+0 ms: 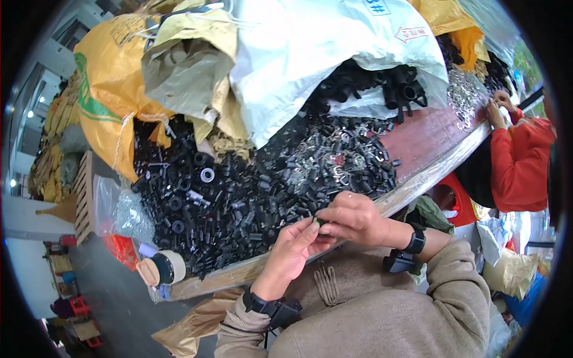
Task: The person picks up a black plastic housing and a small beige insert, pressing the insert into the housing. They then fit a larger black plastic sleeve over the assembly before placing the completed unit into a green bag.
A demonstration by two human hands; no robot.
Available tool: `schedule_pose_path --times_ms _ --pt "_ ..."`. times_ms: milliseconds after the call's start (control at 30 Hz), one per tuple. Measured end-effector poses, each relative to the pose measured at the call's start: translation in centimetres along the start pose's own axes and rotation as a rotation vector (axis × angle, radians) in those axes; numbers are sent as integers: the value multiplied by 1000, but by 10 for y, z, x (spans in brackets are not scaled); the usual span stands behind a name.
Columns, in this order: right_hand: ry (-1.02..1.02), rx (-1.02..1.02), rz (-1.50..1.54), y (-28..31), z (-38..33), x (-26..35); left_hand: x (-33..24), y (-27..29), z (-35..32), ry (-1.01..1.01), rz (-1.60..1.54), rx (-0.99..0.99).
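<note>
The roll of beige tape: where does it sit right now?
In the head view, the roll of beige tape lies at the table's left end, on the wooden edge, beside the heap of small black plastic parts.

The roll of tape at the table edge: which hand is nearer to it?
Left. The left hand lies right of the roll of tape; the right hand is farther right, beyond it.

From my feed I see both forearms in a beige knitted sweater with ribbed cuffs pushed back from the wrists. The left hand (293,246) is bare, with a black strap and boxy black device at its wrist. The right hand (353,218) is bare too, wearing a black band and a matching black unit.
</note>
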State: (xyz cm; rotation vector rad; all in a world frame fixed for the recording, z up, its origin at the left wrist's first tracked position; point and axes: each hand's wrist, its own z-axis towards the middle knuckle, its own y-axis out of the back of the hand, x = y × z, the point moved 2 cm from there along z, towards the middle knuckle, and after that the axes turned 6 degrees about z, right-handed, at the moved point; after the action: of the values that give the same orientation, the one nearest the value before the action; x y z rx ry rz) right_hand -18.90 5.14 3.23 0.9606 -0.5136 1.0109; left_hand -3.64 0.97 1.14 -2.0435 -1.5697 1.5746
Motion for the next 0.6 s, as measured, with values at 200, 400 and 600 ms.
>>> schedule_pose_path --times_ms 200,400,600 --pt "111 -51 -165 23 1 -4 -5 2 1 -28 100 14" --pt "-125 -507 -588 123 14 -70 -7 14 2 -138 147 -18" --pt "-413 -632 -616 184 -13 -159 -2 3 10 -91 106 17"
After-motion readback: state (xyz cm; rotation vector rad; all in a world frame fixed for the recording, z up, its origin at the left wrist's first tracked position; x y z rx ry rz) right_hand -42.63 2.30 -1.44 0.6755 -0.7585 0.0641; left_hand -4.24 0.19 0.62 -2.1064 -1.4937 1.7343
